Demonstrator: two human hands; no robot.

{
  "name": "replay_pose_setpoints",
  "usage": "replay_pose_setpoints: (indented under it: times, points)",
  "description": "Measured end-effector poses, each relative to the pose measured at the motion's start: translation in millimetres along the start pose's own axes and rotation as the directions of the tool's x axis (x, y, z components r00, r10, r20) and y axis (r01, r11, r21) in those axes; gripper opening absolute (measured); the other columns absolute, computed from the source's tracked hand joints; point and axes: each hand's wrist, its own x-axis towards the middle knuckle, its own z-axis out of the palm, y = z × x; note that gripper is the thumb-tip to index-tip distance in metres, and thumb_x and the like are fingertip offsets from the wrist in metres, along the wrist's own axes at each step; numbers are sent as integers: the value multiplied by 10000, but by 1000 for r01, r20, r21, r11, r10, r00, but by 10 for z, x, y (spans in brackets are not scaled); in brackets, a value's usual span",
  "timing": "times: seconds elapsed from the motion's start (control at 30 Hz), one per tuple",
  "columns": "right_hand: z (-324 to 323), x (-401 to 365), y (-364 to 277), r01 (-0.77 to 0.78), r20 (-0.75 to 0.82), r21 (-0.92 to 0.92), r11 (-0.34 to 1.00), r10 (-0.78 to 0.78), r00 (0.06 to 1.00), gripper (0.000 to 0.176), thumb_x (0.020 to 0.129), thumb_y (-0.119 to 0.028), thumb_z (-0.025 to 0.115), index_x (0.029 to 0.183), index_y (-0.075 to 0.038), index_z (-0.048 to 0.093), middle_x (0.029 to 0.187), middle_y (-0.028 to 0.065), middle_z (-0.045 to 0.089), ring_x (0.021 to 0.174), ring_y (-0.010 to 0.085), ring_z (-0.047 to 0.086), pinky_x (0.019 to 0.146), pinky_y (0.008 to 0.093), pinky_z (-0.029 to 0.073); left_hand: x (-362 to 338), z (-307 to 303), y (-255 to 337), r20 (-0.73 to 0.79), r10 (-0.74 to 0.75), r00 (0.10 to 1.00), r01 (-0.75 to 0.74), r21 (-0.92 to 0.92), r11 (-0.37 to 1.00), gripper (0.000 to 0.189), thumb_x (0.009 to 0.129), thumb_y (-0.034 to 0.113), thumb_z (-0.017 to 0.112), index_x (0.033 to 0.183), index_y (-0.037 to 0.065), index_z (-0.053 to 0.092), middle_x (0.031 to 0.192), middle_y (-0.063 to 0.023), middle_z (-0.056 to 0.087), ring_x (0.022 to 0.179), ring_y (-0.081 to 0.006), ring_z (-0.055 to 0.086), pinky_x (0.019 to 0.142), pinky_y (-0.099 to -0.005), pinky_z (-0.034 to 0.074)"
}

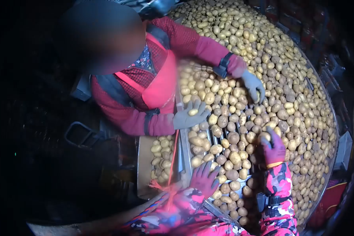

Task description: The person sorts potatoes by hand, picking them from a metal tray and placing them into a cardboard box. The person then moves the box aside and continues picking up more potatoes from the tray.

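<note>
My left hand, in a purple-red work glove, lies with its fingers spread at the near metal edge of the sorting table, beside several potatoes. No object shows in it. My right hand, in a matching glove with grey fingertips, reaches into the pile at the middle. Its thumb and fingers are closed around a potato. Around it lie many more potatoes, some pale yellow and some brown with soil. Between the potatoes, dark gaps and metal bars of the table show.
Across from me, a co-worker in a pink apron has one grey-gloved hand palm up with a potato on it. Their other gloved hand reaches into the pile. A cardboard box of potatoes stands at the table's left, with red string hanging before it.
</note>
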Motion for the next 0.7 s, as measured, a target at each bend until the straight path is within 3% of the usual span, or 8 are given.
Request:
replay_pose_setpoints:
  times: [0.1,0.2,0.27,0.3,0.33,0.4,0.6,0.7]
  points:
    - [-21,46,57,-37,244,-342,939,127,961,484,867,-327,735,1305,-138,651,1165,154,696,1040,355,671,924,435,517,-32,-46,66,-2,-5,1000,5,6,1000,532,863,339,658,1345,122,596,1393,-234,503,1290,-411,473,1059,-548,381]
    - [-105,-81,-82,-6,67,-244,970,23,997,503,854,-362,738,1299,-143,658,1146,154,700,1061,341,666,907,433,527,-30,-16,21,-9,2,1000,-2,17,1000,537,869,348,656,1352,123,594,1391,-238,507,1295,-413,470,1073,-546,372]
    - [-117,-309,-20,-84,218,-329,941,162,962,494,838,-344,746,1280,-137,674,1117,154,715,1034,351,679,889,424,540,-7,-25,36,17,2,1000,-2,-14,1000,537,874,352,652,1359,129,593,1405,-241,500,1303,-415,464,1084,-543,362]
    - [-209,-462,-121,-191,268,-142,971,223,937,470,818,-318,762,1244,-131,699,1096,150,730,1009,345,697,868,419,553,-17,-10,35,24,-5,1000,4,27,1000,541,881,359,646,1367,129,592,1437,-241,480,1315,-416,456,1101,-537,346]
    - [-347,-658,-281,-330,383,46,943,289,877,436,817,-321,759,1202,-122,721,1077,158,739,984,321,717,860,418,563,-33,-39,41,28,-15,1000,14,30,999,543,879,359,647,1368,127,592,1446,-239,474,1319,-415,453,1104,-537,343]
    - [-541,-1299,-76,-343,537,68,937,255,804,365,848,-274,751,1146,-64,734,952,69,752,847,124,691,790,318,556,-24,-18,67,33,-22,999,22,17,1000,548,877,360,649,1368,124,593,1463,-234,462,1327,-413,446,1109,-537,336]
    - [-1106,-2559,-65,-644,570,-294,706,670,475,360,832,-329,782,1109,-101,763,870,77,755,677,141,687,632,305,550,-80,60,57,-19,19,1000,-18,67,998,580,871,366,657,1402,153,567,1460,-198,467,1333,-398,442,1103,-546,348]
    - [-1279,-2651,-231,-715,532,-259,650,713,456,385,827,-360,778,1126,-117,757,920,82,763,793,188,718,731,340,569,-128,49,98,-47,29,998,-25,93,995,576,878,367,656,1405,153,569,1478,-197,455,1330,-403,447,1104,-549,351]
